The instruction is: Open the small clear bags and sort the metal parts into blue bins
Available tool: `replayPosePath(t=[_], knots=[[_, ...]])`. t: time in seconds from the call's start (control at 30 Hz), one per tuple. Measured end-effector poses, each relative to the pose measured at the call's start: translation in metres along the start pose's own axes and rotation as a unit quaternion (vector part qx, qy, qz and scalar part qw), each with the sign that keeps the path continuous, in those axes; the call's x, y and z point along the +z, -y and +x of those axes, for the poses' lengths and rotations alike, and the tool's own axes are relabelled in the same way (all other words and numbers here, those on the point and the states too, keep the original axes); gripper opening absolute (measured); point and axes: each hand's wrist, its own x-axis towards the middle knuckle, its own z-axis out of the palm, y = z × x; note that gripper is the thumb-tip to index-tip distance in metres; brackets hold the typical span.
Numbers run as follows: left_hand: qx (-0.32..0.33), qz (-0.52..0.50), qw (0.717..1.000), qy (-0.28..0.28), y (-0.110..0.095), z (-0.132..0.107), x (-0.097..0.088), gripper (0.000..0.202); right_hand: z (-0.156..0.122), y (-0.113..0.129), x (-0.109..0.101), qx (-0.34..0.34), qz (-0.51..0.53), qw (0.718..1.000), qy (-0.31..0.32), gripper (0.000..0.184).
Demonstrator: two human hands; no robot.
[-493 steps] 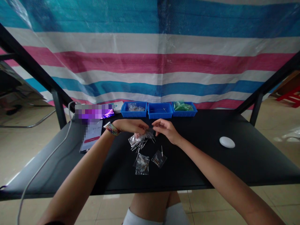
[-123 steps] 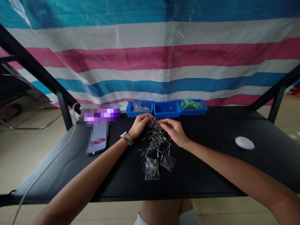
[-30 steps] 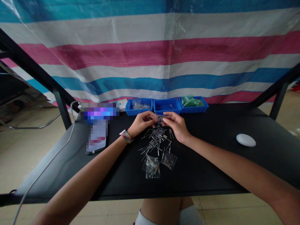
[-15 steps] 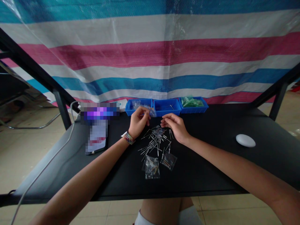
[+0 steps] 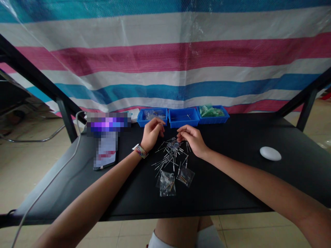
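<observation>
Just in front of the left blue bin [image 5: 152, 123], my left hand [image 5: 152, 134] hovers with loosely bent fingers and nothing visible in them. Clear plastic bags [image 5: 152, 114] lie inside that bin. My right hand [image 5: 193, 139] is over the right side of a heap of thin silvery rivets [image 5: 168, 160], its fingers loosely curved and no held thing showing. A small clear bag [image 5: 174, 145] lies on top of the heap. Nearer the front edge are a clear bag with small metal pieces [image 5: 167, 184] and another with brass-coloured pins [image 5: 185, 176].
The middle blue bin [image 5: 183, 122] has a few rivets in it; the right blue bin [image 5: 213, 120] contains green packets [image 5: 211, 111]. A phone [image 5: 106, 151] and a white cable [image 5: 55, 172] are at left, a white mouse [image 5: 270, 153] at right. Striped sheeting [image 5: 165, 58] hangs behind the black table [image 5: 232, 193].
The clear bag at my left hand's fingers has been let go and now lies in the left bin. My right hand has barely moved. The view has shifted slightly.
</observation>
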Motion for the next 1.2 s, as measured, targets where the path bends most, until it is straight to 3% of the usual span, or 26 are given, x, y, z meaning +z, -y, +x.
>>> replayPosePath(t=[0.17, 0.33, 0.47, 0.73, 0.97, 1.1, 1.2], knots=[[0.021, 0.211, 0.968, 0.135, -0.004, -0.005, 0.006, 0.015, -0.002, 0.0, 0.002, -0.026, -0.057, 0.998, 0.011, 0.009], [0.094, 0.263, 0.934, 0.221, -0.006, -0.004, 0.003, 0.012, -0.005, -0.002, 0.005, -0.088, -0.164, 0.982, 0.04, 0.013], [0.116, 0.272, 0.927, 0.229, -0.006, -0.004, 0.002, 0.009, -0.007, 0.0, 0.005, -0.124, -0.223, 0.966, 0.048, 0.02], [0.102, 0.264, 0.932, 0.225, -0.007, -0.004, 0.002, 0.012, -0.01, 0.007, 0.005, -0.197, -0.363, 0.896, 0.16, 0.04], [0.074, 0.252, 0.939, 0.224, -0.006, -0.002, 0.0, 0.033, -0.014, 0.01, 0.008, -0.227, -0.389, 0.878, 0.162, 0.026], [0.063, 0.252, 0.939, 0.227, -0.006, -0.003, 0.0, 0.038, -0.015, 0.009, 0.008, -0.231, -0.369, 0.888, 0.145, 0.017], [0.066, 0.245, 0.941, 0.225, -0.006, -0.003, 0.0, 0.04, -0.01, 0.004, 0.005, -0.194, -0.295, 0.931, 0.089, 0.012]])
